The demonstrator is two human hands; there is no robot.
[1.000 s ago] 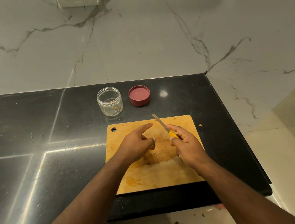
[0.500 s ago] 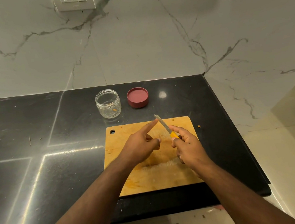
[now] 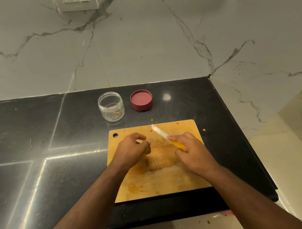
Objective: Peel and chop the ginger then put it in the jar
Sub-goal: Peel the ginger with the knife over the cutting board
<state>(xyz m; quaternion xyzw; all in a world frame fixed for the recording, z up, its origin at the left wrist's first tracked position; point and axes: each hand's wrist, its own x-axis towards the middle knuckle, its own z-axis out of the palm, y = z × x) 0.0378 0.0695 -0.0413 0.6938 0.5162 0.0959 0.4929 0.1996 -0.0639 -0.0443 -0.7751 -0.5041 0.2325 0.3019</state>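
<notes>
My right hand (image 3: 191, 151) grips the yellow handle of a small knife (image 3: 160, 132), whose blade points up and to the left over the wooden cutting board (image 3: 155, 186). My left hand (image 3: 131, 149) hovers over the board's left part with its fingers curled in towards the thumb; nothing shows between them. Apart from small orange ginger crumbs (image 3: 151, 130) near the board's far edge, no ginger is visible on the board. The clear jar (image 3: 111, 106) stands open behind the board with a few orange bits at its bottom.
The red lid (image 3: 141, 100) lies upside down to the right of the jar. The black counter (image 3: 38, 166) ends just right of the board, with floor beyond. More crumbs (image 3: 203, 130) lie on the counter by the board's right edge. A marble wall with sockets rises behind.
My left index finger was stretched out to the knife blade; now it is pulled back and curled. The knife has tipped slightly lower over the board.
</notes>
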